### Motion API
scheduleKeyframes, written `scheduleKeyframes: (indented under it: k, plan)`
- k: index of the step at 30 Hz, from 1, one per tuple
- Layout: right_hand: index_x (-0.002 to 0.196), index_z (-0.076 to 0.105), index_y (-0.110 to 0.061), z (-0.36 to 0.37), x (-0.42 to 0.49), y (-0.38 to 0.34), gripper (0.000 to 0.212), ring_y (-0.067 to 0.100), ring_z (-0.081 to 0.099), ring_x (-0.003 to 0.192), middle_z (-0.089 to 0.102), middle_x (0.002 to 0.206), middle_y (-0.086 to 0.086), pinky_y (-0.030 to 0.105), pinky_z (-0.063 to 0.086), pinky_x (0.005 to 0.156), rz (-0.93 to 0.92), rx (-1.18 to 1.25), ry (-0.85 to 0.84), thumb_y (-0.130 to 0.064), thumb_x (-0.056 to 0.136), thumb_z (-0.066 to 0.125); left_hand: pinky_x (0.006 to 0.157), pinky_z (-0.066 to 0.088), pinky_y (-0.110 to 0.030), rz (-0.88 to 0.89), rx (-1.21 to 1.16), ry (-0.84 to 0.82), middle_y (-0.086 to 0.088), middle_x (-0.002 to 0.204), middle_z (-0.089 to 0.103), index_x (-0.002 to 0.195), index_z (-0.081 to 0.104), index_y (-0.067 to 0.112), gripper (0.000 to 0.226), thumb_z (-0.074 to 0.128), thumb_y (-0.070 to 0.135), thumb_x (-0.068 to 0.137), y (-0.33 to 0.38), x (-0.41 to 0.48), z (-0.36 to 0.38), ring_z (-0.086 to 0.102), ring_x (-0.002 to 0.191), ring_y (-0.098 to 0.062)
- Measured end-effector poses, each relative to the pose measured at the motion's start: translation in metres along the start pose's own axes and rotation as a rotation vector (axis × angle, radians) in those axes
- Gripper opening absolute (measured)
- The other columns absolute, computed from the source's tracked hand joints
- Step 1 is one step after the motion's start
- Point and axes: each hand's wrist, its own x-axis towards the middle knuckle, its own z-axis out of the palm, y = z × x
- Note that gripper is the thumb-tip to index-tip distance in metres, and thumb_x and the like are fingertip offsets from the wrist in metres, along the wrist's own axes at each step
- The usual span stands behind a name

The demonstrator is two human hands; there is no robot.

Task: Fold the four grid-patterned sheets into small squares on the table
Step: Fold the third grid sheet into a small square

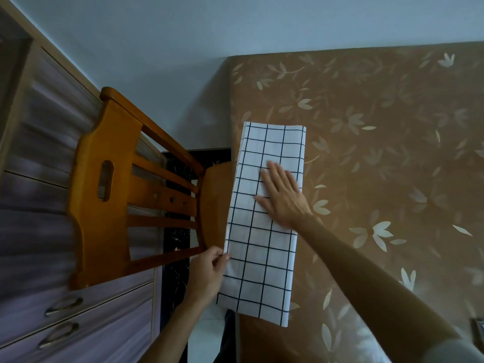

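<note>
One white sheet with a black grid [262, 271] lies folded into a long narrow strip along the left edge of the table [379, 158]. Its near end hangs slightly over the table's front edge. My right hand [281, 193] lies flat on the middle of the strip, fingers straight and spread. My left hand [209, 271] pinches the strip's left edge near its lower part, thumb on top. No other grid sheets are in view.
The table wears a brown cloth with pale leaf prints. A wooden chair [117, 184] stands close against the table's left side. Behind it are purple drawers with metal handles [62, 306]. A small dark object [478, 328] sits at the right edge.
</note>
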Motion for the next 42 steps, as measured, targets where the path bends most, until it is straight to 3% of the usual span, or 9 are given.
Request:
scheduleKeyframes:
  k: [9, 13, 18, 21, 25, 29, 33, 38, 42]
  plan:
    - [0.159, 0.006, -0.015, -0.017, 0.058, 0.039, 0.074, 0.024, -0.007, 0.153, -0.004, 0.166, 0.011, 0.041, -0.003, 0.124, 0.233, 0.086, 0.088, -0.061, 0.101, 0.015, 0.059, 0.043, -0.009, 0.020, 0.021, 0.007, 0.012, 0.065, 0.055, 0.082, 0.061, 0.021, 0.015, 0.063, 0.018, 0.097, 0.002, 0.003, 0.002, 0.058, 0.065, 0.004]
    - [0.159, 0.009, -0.015, -0.027, 0.058, 0.050, 0.070, 0.026, -0.004, 0.154, 0.000, 0.166, 0.011, 0.042, -0.002, 0.124, 0.151, 0.032, 0.085, -0.058, 0.103, 0.016, 0.062, 0.042, -0.006, -0.003, -0.010, 0.018, 0.014, 0.070, 0.057, 0.084, 0.062, 0.020, 0.012, 0.063, 0.018, 0.097, 0.000, 0.002, 0.005, 0.059, 0.069, 0.009]
    - [0.146, 0.045, -0.008, -0.022, -0.009, 0.024, 0.047, 0.036, 0.032, 0.145, 0.034, 0.157, 0.020, 0.055, 0.029, 0.115, -0.063, 0.107, 0.207, -0.010, 0.098, 0.048, 0.065, 0.047, -0.009, -0.093, -0.021, 0.040, 0.008, 0.086, 0.067, 0.098, 0.067, 0.012, 0.014, 0.061, 0.025, 0.097, 0.005, 0.000, 0.005, 0.062, 0.080, 0.004]
    - [0.137, 0.056, -0.010, -0.011, -0.065, 0.003, 0.070, 0.034, 0.040, 0.140, 0.043, 0.152, 0.016, 0.050, 0.038, 0.107, -0.186, 0.097, 0.164, 0.014, 0.071, 0.050, 0.065, 0.043, -0.006, -0.115, -0.044, 0.078, 0.011, 0.089, 0.063, 0.097, 0.064, 0.014, 0.009, 0.061, 0.022, 0.098, 0.015, -0.005, 0.001, 0.057, 0.085, 0.005]
    - [0.144, 0.050, -0.016, -0.010, -0.126, -0.010, 0.082, 0.026, 0.032, 0.145, 0.037, 0.157, 0.008, 0.042, 0.032, 0.111, -0.191, 0.112, 0.053, 0.013, 0.068, 0.043, 0.071, 0.044, -0.018, -0.244, -0.232, 0.034, 0.006, 0.093, 0.065, 0.095, 0.065, 0.021, 0.003, 0.064, 0.023, 0.096, 0.024, -0.006, -0.008, 0.060, 0.091, -0.010]
    - [0.149, 0.040, -0.021, -0.009, -0.170, -0.015, 0.086, 0.023, 0.025, 0.149, 0.028, 0.161, 0.004, 0.044, 0.029, 0.113, -0.101, 0.164, 0.015, 0.010, 0.072, 0.060, 0.095, 0.054, -0.047, -0.495, -0.495, -0.092, -0.013, 0.104, 0.073, 0.098, 0.072, 0.014, 0.010, 0.070, 0.021, 0.091, 0.029, -0.005, -0.014, 0.068, 0.102, -0.031]
    - [0.137, 0.057, -0.017, -0.012, -0.192, -0.020, 0.047, 0.019, 0.037, 0.143, 0.049, 0.150, 0.002, 0.041, 0.035, 0.110, -0.031, 0.306, 0.090, -0.022, 0.092, 0.044, 0.085, 0.056, -0.043, -0.586, -0.622, -0.241, -0.021, 0.108, 0.073, 0.105, 0.071, 0.003, 0.018, 0.069, 0.014, 0.091, 0.037, -0.015, -0.020, 0.070, 0.100, -0.035]
    - [0.119, 0.067, -0.026, -0.009, -0.217, -0.015, 0.042, 0.014, 0.061, 0.122, 0.064, 0.133, -0.005, 0.041, 0.054, 0.094, 0.131, 0.560, 0.165, -0.015, 0.080, 0.079, 0.097, 0.055, -0.043, -0.166, -0.167, -0.160, -0.007, 0.136, 0.059, 0.143, 0.049, 0.023, 0.042, 0.048, 0.010, 0.103, 0.022, -0.037, -0.023, 0.064, 0.108, -0.017]
    - [0.117, 0.067, -0.033, -0.013, -0.228, -0.017, 0.034, 0.011, 0.069, 0.096, 0.073, 0.112, -0.010, 0.037, 0.058, 0.076, 0.185, 0.599, 0.145, -0.026, 0.084, 0.072, 0.113, 0.028, -0.024, 0.347, 0.248, -0.188, 0.018, 0.159, 0.019, 0.154, 0.028, 0.039, 0.080, 0.054, -0.005, 0.092, 0.011, -0.052, -0.019, 0.019, 0.145, -0.003]
